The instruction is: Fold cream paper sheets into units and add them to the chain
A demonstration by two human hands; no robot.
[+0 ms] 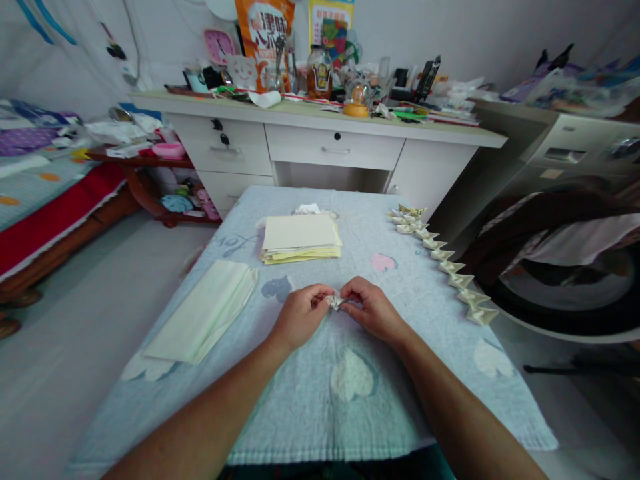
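Between my two hands, over the middle of the cloth-covered table (300,407), is a small crumpled or folded piece of paper (335,302). My left hand (307,312) pinches its left side with thumb and fingertips. On the other side my right hand (373,308) grips it the same way. The fingers partly hide its shape. Beyond my hands lies a stack of cream and yellow paper sheets (303,233). Left of my hands is a folded bundle of pale green paper (205,310). Along the right edge runs a row of folded paper pieces (450,267).
A white desk (335,143) with drawers stands past the table, cluttered with a jar (319,72), an orange bag (265,40) and other items. At right is a front-loading washing machine (555,147) with cloth hanging from its opening. A bed (55,200) is at left.
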